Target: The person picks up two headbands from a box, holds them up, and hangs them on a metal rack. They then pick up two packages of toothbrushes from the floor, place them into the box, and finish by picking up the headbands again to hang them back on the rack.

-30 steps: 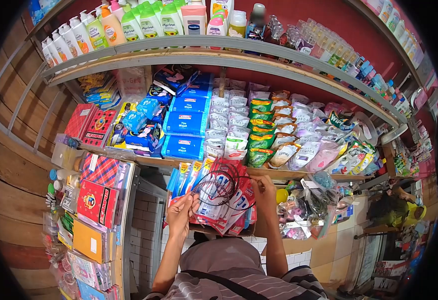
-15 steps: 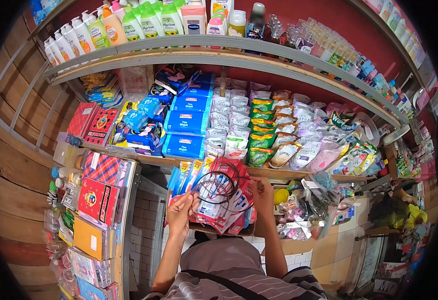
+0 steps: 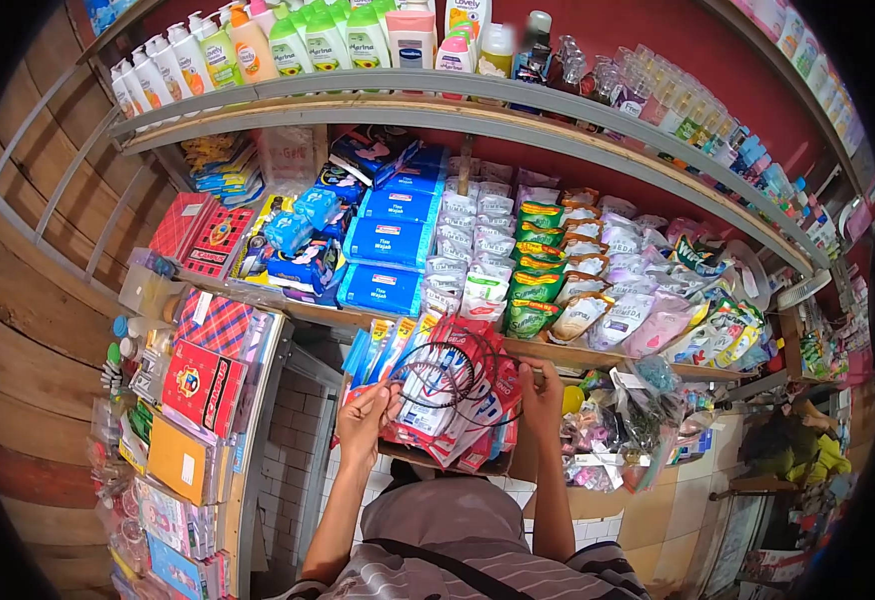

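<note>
Several thin black headbands (image 3: 440, 403), some with toothed edges, hang looped together over a box of packets. My left hand (image 3: 366, 415) pinches them at their left side between thumb and fingers. On the other side, my right hand (image 3: 543, 400) is closed, thumb against fingertips, at the right edge of the loops, and seems to hold one thin band there. Beneath the bands, red, white and blue packets (image 3: 423, 425) fill an open cardboard box (image 3: 503, 462) close to my body.
Blue tissue packs (image 3: 383, 240) and rows of refill pouches (image 3: 538, 285) line the shelf ahead. Bottles (image 3: 333, 45) stand on a railed shelf (image 3: 358, 88) above. Notebooks (image 3: 203, 385) are stacked at left. Bagged goods (image 3: 608, 430) lie at right.
My right hand has moved slightly right, away from my left hand, and the loops are spread a little wider. The view has shifted so that the shelves appear further right.
</note>
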{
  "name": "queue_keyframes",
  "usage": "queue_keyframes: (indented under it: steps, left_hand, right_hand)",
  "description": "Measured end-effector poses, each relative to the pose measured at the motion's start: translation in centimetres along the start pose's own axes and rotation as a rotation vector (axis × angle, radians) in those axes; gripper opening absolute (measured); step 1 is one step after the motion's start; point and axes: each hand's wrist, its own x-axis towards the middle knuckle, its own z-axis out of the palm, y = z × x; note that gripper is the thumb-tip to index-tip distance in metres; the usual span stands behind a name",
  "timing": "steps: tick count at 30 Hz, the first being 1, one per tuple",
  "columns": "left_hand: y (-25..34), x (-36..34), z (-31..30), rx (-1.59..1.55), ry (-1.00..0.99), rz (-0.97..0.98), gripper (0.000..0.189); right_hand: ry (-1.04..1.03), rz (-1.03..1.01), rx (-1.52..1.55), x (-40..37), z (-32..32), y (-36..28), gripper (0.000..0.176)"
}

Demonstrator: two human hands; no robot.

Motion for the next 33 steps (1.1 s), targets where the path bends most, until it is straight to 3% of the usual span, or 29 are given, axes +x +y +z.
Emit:
queue_keyframes:
  steps: [5,11,23,26,29,33]
  left_hand:
    - [-0.5,-0.2,0.1,-0.017,0.019,0.025,0.031]
    - [-0.7,-0.6,0.4,0.008,0.054,0.044,0.029]
    - [0.0,-2.4,0.3,-0.037,0.122,0.063,0.035]
    - [0.4,-3.5,0.0,-0.047,0.141,0.072,0.035]
    - [0.7,-4.9,-0.6,-0.058,0.164,0.088,0.034]
    - [0.8,-7.3,-2.0,-0.096,0.202,0.124,0.035]
  right_hand:
    - [-0.024,0.012,-0.082,0.3,-0.3,0.0,0.013]
    - [-0.019,0.072,0.155,0.6,-0.7,0.2,0.014]
    - [-0.031,0.196,0.251,0.6,-2.0,-1.9,0.014]
    - [-0.035,0.149,0.307,0.7,-1.6,-1.4,0.014]
    - [-0.086,0.106,0.288,0.7,-1.1,-1.9,0.015]
    - [-0.211,0.209,0.313,-0.4,-0.8,-4.5,0.015]
